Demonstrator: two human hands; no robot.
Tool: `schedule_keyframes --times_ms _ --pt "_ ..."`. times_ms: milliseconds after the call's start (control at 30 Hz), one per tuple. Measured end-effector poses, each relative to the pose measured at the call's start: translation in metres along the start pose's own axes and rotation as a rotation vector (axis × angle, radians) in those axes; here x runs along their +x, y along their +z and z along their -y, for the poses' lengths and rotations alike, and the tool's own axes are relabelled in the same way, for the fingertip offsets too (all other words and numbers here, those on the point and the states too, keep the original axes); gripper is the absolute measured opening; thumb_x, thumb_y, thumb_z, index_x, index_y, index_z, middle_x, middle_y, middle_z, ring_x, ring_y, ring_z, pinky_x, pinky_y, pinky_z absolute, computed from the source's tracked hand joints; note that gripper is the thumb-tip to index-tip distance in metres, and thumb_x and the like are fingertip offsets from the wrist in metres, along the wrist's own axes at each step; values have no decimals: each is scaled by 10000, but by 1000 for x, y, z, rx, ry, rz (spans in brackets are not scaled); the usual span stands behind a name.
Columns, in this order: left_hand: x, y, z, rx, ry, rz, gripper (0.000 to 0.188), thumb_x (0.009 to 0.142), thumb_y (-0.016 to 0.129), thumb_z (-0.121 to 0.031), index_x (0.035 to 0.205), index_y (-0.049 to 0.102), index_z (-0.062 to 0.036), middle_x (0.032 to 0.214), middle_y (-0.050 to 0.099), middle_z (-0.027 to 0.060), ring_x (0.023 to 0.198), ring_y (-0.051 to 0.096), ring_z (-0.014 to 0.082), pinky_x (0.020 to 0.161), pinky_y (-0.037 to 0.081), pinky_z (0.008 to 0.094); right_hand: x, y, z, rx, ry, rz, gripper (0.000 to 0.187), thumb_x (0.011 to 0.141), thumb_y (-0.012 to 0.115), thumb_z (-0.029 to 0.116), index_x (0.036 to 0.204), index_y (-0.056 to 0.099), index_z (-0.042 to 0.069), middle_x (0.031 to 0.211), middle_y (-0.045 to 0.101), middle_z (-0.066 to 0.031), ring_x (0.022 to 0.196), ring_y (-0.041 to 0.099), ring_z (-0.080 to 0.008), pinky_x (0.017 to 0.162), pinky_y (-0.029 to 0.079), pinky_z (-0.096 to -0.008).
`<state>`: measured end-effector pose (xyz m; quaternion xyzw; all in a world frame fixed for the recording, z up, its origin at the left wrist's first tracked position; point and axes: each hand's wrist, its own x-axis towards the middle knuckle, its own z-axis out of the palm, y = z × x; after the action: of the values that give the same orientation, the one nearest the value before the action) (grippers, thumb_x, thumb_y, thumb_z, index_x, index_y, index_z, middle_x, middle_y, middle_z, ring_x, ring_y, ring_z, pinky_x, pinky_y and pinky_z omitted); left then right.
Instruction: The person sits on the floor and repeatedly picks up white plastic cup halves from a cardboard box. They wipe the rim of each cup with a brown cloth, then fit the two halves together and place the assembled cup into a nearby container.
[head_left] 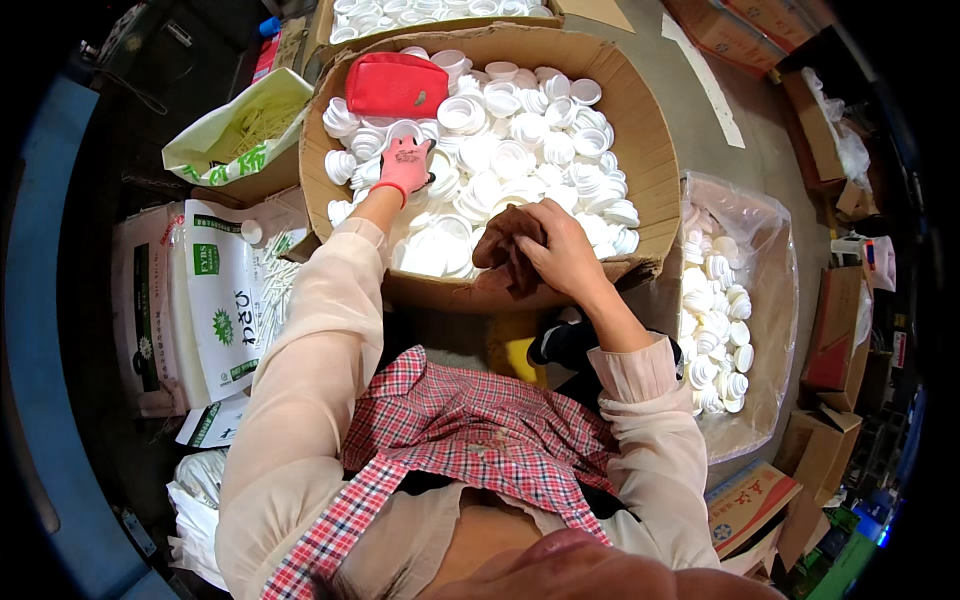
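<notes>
1. Over the big cardboard box [640,130] — the gloved left hand [405,165] presses, fingers curled, onto the white caps [520,130]; I cannot tell whether it grips one.
2. At the near wall, the bare right hand [560,250] pinches a brown cloth [505,255].
3. Best to lift one cap cleanly — keeping the cloth bunched, clear of the pile.

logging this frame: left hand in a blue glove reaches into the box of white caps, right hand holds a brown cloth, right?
Not quite: the head view shows the glove on the left hand is pink-red, not blue. It does reach into the cardboard box of white caps, and the bare right hand holds the brown cloth.
</notes>
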<state>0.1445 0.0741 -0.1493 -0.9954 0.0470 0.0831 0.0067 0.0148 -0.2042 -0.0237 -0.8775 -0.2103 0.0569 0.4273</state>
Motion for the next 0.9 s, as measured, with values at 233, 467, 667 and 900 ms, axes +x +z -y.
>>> schedule_keyframes --times_ms 233,467,667,900 --pt "-3 -34 16 -735 -46 -55 591 696 754 -295 1166 604 29 1169 635 181 1084 605 306 938 461 362 7 1 3 -7 -117 -111 408 765 627 34 1166 608 105 985 559 -144 925 572 -344 792 491 -384" --pt "-99 -142 -46 -1230 151 167 496 736 713 -109 1190 575 34 1100 607 77 980 574 151 817 468 260 25 -5 6 -334 -560 -332 549 678 655 -22 1185 627 186 1155 547 -73 967 515 -306 817 490 -387" --pt "-121 -112 -46 -1269 573 -478 204 784 571 -38 944 677 31 1032 650 177 935 652 256 843 526 326 9 9 30 -145 -571 -366 417 723 647 -3 1134 591 37 979 569 -120 867 531 -324 737 470 -397" --pt "-123 -115 -68 -2642 135 357 491 923 531 -401 1089 573 59 1032 641 206 929 636 345 845 531 440 0 43 51 -219 -631 -322 428 715 657 22 1136 584 39 946 515 -112 884 524 -307 732 478 -386"
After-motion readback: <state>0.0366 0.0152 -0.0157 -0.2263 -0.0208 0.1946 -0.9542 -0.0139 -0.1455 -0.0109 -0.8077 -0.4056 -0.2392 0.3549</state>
